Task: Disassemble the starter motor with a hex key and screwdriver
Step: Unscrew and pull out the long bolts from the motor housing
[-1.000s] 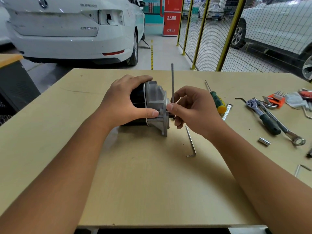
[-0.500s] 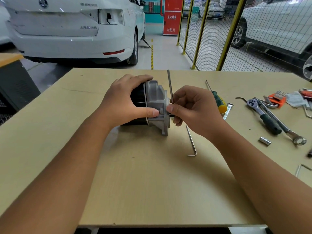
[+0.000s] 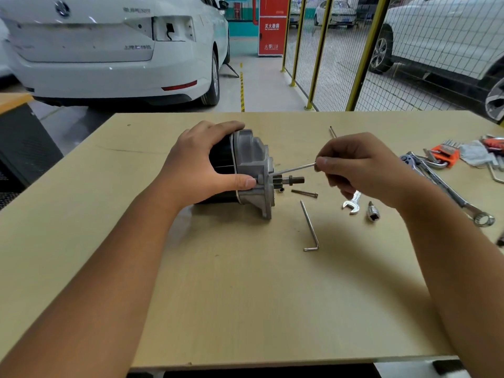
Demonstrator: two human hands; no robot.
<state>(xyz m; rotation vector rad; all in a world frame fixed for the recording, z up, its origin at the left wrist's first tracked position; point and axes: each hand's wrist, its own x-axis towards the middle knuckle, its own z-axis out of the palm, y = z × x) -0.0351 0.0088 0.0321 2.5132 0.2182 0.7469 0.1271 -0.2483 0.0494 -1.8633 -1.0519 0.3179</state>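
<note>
Hex key (image 3: 293, 169) now swung down from upright to nearly level, my right hand (image 3: 357, 167) pinching its end, left hand (image 3: 199, 170) gripping starter motor (image 3: 246, 170), spare key (image 3: 309, 227) below my right.

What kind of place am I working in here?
Most likely a car repair workshop or training bay: a white car parked behind the wooden table, yellow mesh fencing, and wrenches laid out.

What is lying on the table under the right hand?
Under the right hand, an open-end wrench head pokes out, its handle hidden by the hand. A socket lies beside it. The hand covers whatever else is there.
</note>
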